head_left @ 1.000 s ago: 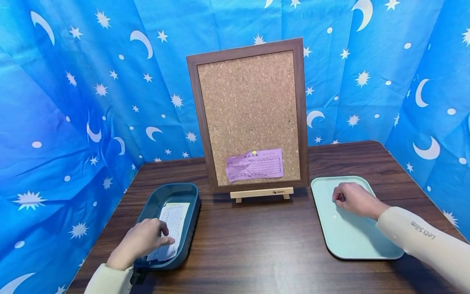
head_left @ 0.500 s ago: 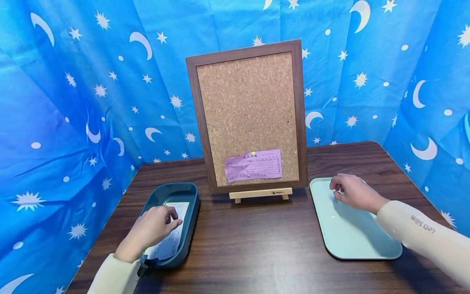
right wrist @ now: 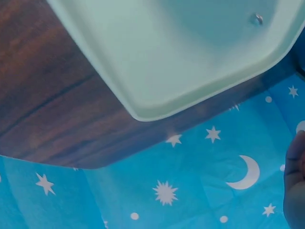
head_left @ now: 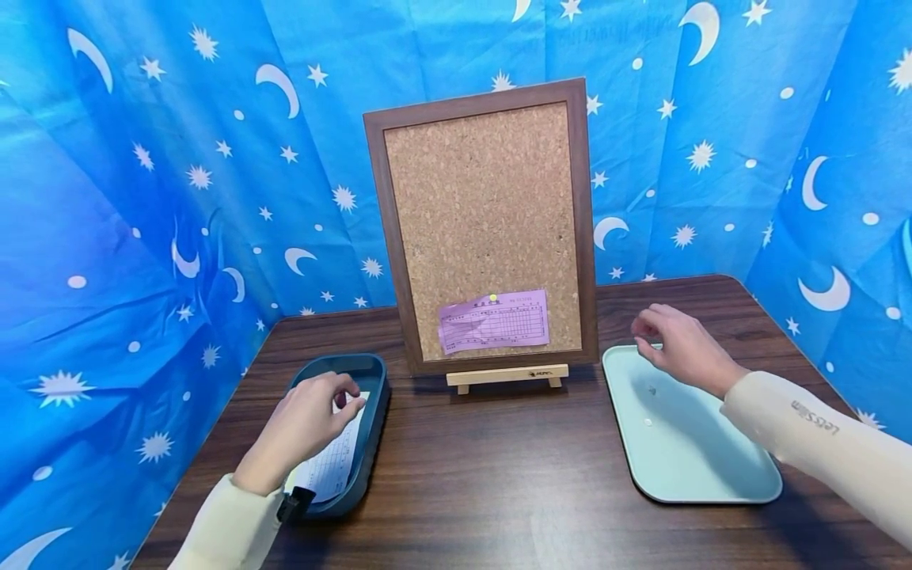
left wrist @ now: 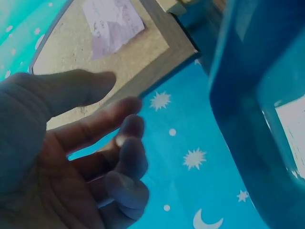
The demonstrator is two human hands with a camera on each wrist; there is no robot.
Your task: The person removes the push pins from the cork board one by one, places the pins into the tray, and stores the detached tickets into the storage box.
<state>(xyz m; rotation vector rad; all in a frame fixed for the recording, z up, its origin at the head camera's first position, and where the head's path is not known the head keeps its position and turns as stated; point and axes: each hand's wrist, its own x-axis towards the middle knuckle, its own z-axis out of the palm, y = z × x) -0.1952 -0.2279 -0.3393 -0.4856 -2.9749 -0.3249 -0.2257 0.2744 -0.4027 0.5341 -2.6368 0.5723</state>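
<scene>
My left hand (head_left: 306, 423) hovers over the dark teal tray (head_left: 366, 467), where printed paper slips (head_left: 331, 467) lie. In the left wrist view its fingers (left wrist: 131, 157) are loosely bent, the thumb stands apart from them, and nothing is between. My right hand (head_left: 687, 344) is raised over the far edge of the pale green tray (head_left: 712, 467), fingers loosely bent, with no object showing in them. Below it on that tray lies a small clear piece like a pushpin (head_left: 651, 390), with a small whitish spot (head_left: 647, 423) nearer. The right wrist view shows the metallic-looking pin (right wrist: 258, 19).
A framed cork board (head_left: 492, 206) stands on a small wooden easel (head_left: 507, 374) at the back middle. A yellow pushpin (head_left: 493, 298) fixes a purple form (head_left: 494, 321) low on it. Blue star-patterned cloth (head_left: 313, 198) surrounds the dark wooden table (head_left: 492, 459).
My left hand has risen off the paper slips and moved forward. My right hand has lifted from the pale green tray and moved away toward its far edge, uncovering the small clear piece.
</scene>
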